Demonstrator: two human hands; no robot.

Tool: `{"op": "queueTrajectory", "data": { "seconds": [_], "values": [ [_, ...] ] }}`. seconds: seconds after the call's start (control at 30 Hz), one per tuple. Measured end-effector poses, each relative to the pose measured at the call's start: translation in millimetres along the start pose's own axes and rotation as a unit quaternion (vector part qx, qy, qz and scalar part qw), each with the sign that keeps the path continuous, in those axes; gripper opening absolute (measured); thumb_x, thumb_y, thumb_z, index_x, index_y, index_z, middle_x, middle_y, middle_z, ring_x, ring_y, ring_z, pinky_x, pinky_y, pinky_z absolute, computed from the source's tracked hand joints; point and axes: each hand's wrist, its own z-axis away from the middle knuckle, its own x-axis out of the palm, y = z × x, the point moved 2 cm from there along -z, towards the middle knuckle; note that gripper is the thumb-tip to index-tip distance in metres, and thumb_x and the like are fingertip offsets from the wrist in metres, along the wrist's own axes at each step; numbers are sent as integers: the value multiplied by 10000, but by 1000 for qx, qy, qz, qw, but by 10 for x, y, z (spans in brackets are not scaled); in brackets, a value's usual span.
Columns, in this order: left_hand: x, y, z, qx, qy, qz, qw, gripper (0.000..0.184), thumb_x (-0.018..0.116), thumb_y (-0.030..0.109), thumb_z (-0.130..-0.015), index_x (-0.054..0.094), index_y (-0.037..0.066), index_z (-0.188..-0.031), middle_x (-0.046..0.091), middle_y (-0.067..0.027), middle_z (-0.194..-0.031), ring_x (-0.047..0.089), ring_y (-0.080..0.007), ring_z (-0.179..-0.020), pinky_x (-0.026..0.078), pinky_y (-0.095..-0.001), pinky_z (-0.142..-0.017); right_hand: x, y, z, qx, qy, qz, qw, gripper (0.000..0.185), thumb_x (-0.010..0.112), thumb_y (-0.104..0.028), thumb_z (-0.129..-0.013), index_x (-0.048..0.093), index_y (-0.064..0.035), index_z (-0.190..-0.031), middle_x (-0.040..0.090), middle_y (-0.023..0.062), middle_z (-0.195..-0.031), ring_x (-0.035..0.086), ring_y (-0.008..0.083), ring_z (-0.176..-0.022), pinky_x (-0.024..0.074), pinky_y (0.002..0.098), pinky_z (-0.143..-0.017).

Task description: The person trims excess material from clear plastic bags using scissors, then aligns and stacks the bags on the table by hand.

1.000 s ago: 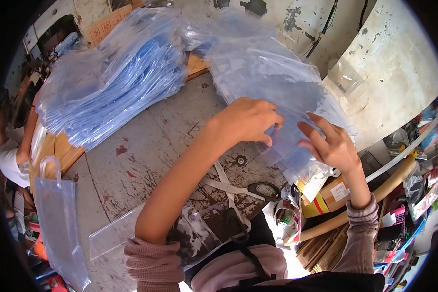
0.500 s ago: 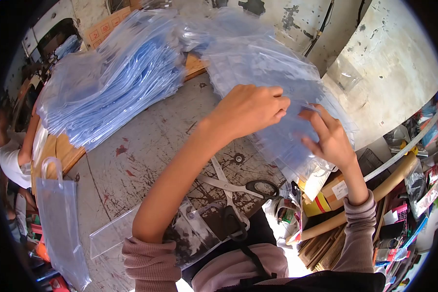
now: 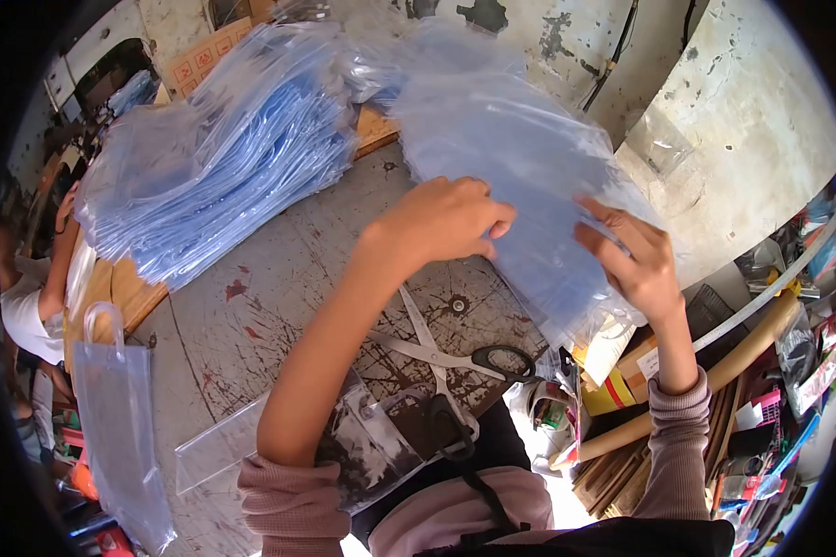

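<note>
A stack of clear bluish plastic sheets or bags (image 3: pixel 520 139) lies under both hands. My left hand (image 3: pixel 450 218) is at its left edge, fingers curled and thumb brought in, seemingly pinching the top plastic sheet; the exact contact is hard to see. On the right side of the stack, my right hand (image 3: pixel 636 260) has its fingers bent but apart, with nothing gripped between them. Nearer my body, scissors (image 3: pixel 437 357) with black handles rest with their blades crossed and spread.
A thick pile of plastic bags (image 3: pixel 241 158) is at the left back. A clear bag with handles (image 3: pixel 116 418) hangs over the table's left edge. Clear plastic pieces (image 3: pixel 372 436) lie by my lap. Cardboard tubes (image 3: pixel 687 390) and clutter fill the right. Another person's arm (image 3: pixel 56 269) shows far left.
My hands have spread apart: the left came left and slightly nearer me, the right shifted slightly right. The stack's top plastic looks flatter and smoother.
</note>
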Motion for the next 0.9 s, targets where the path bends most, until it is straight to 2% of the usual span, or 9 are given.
{"op": "queueTrajectory", "data": {
  "seconds": [0.13, 0.23, 0.3, 0.4, 0.47, 0.57, 0.63, 0.8, 0.9],
  "values": [
    [-114, 44, -50, 9, 92, 46, 995, 179, 697, 209, -783, 584, 75, -823, 560, -64, -809, 602, -256, -767, 484, -356, -658, 43, -70, 38, 82, -4, -84, 993, 232, 684, -181, -759, 607, -36, -922, 629, 141, -1060, 648, 295, -733, 534, 344, -590],
    [-132, 177, -141, 60, 246, 48, 966, 174, 698, 231, -782, 603, 95, -834, 558, -58, -879, 605, -231, -716, 484, -331, -608, 49, -76, -58, 193, -5, -43, 980, 219, 677, -195, -807, 604, -53, -957, 641, 120, -1047, 643, 297, -713, 524, 344, -584],
    [-2, 360, -140, 13, 467, 32, 883, 206, 696, 265, -771, 584, 118, -863, 540, -49, -905, 610, -187, -781, 510, -330, -656, 147, 163, -47, 244, 15, -83, 966, 185, 673, -151, -810, 614, -61, -960, 660, 107, -1011, 642, 290, -705, 513, 333, -572],
    [282, 509, -234, 88, 406, 64, 907, 187, 663, 276, -809, 628, 104, -871, 535, -67, -1030, 615, -216, -762, 497, -318, -631, -154, 487, -156, 281, 34, -100, 954, 173, 666, -86, -791, 631, -55, -957, 678, 100, -974, 650, 267, -713, 511, 334, -576],
    [473, 499, -294, 129, 377, 15, 917, 186, 656, 282, -813, 635, 108, -876, 554, -60, -1001, 618, -207, -770, 500, -321, -629, -380, 547, -174, 71, 86, 104, 988, 159, 678, -61, -749, 639, -46, -903, 679, 99, -987, 659, 234, -744, 522, 325, -589],
    [660, 421, -307, 147, 297, -37, 943, 200, 652, 301, -806, 650, 117, -885, 593, -37, -945, 624, -184, -791, 501, -324, -665, -450, 424, -57, -40, 56, 105, 992, 167, 694, -83, -709, 622, -41, -854, 670, 100, -1000, 658, 220, -783, 538, 318, -602],
    [674, 403, -299, 127, 247, -41, 960, 214, 655, 314, -795, 656, 122, -888, 612, -23, -918, 627, -170, -805, 499, -324, -702, -298, 319, 128, -41, 26, 57, 997, 180, 699, -99, -700, 614, -44, -849, 663, 103, -1006, 656, 225, -786, 543, 315, -603],
    [576, 532, -213, 133, 378, -35, 916, 210, 670, 261, -753, 610, 104, -879, 632, -11, -800, 636, -182, -734, 470, -338, -772, -120, 151, 294, 14, -41, -24, 999, 214, 700, -121, -690, 602, -50, -867, 648, 106, -1015, 653, 237, -769, 548, 314, -603],
    [495, 556, -260, 162, 361, -18, 918, 215, 670, 198, -767, 633, 98, -953, 663, -25, -808, 638, -160, -788, 468, -316, -769, -147, 276, 275, 24, -15, 15, 999, 206, 678, -85, -699, 602, -40, -886, 643, 111, -1015, 650, 246, -748, 548, 318, -604]
  ]
}}
